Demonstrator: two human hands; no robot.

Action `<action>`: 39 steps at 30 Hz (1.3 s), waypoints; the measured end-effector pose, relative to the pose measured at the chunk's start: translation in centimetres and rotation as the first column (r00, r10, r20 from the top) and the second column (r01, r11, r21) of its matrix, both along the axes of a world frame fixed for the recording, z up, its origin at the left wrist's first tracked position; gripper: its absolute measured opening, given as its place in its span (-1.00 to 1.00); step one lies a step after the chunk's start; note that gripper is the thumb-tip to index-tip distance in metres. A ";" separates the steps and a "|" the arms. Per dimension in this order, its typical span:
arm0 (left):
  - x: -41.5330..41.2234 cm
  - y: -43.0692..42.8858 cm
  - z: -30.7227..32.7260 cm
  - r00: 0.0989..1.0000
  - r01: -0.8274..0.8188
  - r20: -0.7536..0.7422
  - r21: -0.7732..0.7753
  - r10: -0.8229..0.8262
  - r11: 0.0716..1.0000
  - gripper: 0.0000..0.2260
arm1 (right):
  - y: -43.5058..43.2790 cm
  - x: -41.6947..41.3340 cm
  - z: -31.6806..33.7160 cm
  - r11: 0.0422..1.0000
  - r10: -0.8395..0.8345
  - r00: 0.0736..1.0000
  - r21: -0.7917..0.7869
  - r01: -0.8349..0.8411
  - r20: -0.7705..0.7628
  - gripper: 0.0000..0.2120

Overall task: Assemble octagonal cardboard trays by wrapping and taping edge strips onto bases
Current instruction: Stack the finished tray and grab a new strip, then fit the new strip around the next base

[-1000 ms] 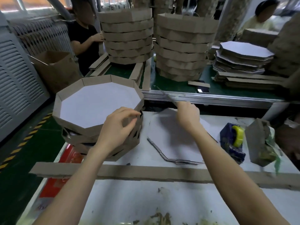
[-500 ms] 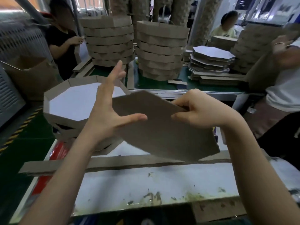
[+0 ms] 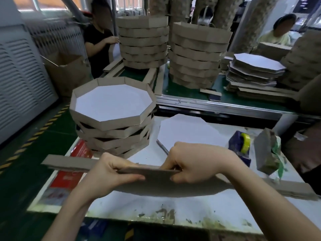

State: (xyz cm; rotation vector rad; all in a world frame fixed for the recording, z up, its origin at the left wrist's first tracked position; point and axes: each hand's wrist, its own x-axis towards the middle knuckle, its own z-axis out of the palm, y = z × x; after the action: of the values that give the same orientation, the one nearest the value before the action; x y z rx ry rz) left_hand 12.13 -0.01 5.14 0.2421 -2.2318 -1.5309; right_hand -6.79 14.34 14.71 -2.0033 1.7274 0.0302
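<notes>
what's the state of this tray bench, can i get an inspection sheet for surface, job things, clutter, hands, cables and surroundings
surface: white worktable, stained along the near edge
job's things: cardboard base held over the table; edge strip lying across the table; stack of finished trays at left; flat bases behind the hands; tape dispenser at right
clutter: crumpled cardboard lump beside the dispenser; red printed sheet at the table's left edge
hands: left hand and right hand both grip the base's upper edge
cables: nothing seen
surroundings: green conveyor carrying taller tray stacks; person in a black top beyond it
</notes>
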 end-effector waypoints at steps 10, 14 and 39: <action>-0.7 -0.1 -0.8 0.997 0.020 0.076 0.112 -0.029 0.993 -0.79 | -0.6 -2.0 -1.1 0.976 0.196 0.967 0.061 -0.208 0.164 -0.75; -1.4 -0.2 -0.1 0.985 0.091 0.139 0.105 -0.106 0.990 -0.85 | -2.7 -5.3 -2.7 0.955 -0.136 0.853 0.294 -0.021 0.504 -0.71; 0.6 1.3 -0.1 0.956 0.103 0.251 0.201 -0.153 0.974 -0.82 | -13.3 -6.7 -26.2 0.983 -0.133 0.906 0.060 0.171 -0.403 -0.52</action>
State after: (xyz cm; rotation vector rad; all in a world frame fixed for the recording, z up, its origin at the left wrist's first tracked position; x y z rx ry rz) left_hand 12.73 1.30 5.07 0.3842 -2.3450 -1.8781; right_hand -13.53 1.02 -11.47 -1.8783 2.0831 0.4906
